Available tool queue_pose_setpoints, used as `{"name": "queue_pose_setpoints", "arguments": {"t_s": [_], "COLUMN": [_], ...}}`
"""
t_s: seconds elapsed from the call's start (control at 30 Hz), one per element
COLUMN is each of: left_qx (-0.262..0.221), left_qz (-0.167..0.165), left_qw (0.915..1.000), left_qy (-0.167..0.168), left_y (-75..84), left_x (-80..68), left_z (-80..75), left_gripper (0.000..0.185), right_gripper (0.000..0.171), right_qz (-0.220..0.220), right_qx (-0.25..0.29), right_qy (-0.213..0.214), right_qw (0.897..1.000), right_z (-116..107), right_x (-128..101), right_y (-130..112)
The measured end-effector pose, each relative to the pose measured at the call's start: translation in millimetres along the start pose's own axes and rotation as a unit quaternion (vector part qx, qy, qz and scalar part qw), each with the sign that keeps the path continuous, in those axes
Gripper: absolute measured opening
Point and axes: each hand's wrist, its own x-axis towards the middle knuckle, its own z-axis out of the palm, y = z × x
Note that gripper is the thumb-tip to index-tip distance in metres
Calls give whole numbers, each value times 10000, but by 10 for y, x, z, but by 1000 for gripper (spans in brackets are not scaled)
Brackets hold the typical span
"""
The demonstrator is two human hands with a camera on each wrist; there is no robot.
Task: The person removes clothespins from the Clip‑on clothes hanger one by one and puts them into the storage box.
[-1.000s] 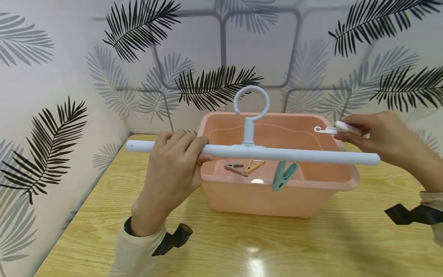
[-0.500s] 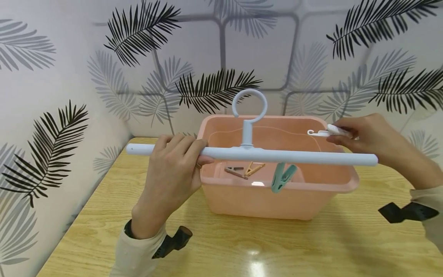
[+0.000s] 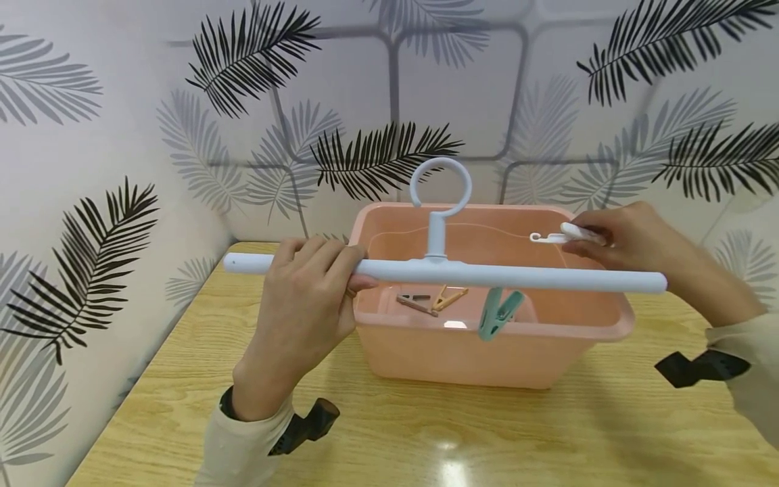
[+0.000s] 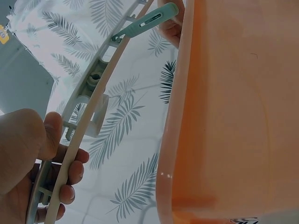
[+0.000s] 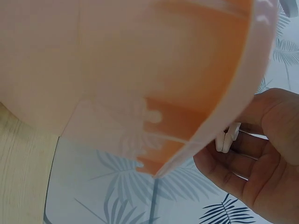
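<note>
We hold the pale blue hanger (image 3: 444,272) level over the pink tub (image 3: 608,323), left hand (image 3: 302,314) wrapped round its bar, teal peg (image 3: 498,313) clipped beneath. Tub, near the table's (image 3: 377,433) far edge: brown peg (image 3: 412,300), orange peg (image 3: 448,297). Right hand (image 3: 633,238), pinching a white peg (image 3: 562,236), has moved left.

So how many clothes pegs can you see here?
4: a white plastic peg pinched in the right hand, a teal peg clipped on the pale blue hanger bar, brown and orange pegs inside the pink plastic tub. Others may be hidden.
</note>
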Motion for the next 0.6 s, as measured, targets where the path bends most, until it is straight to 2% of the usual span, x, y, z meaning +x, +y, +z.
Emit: {"name": "queue_pose_setpoints", "arguments": {"t_s": [0.23,0.4,0.6], "left_qx": [-10,-12,-1], "left_qz": [-9,-36,-28], "left_qw": [10000,10000,10000], "left_qy": [47,24,-25], "left_y": [-6,-14,-25], "left_x": [-2,-11,-15], "left_z": [8,6,3], "left_gripper": [40,48,44], "right_gripper": [24,20,16], "right_qz": [-203,-272,-171], "right_qx": [186,248,407], "right_qy": [-53,-179,-414], "right_qw": [9996,9992,9982], "right_z": [74,129,170], "right_x": [48,86,118], "right_y": [38,29,-14]}}
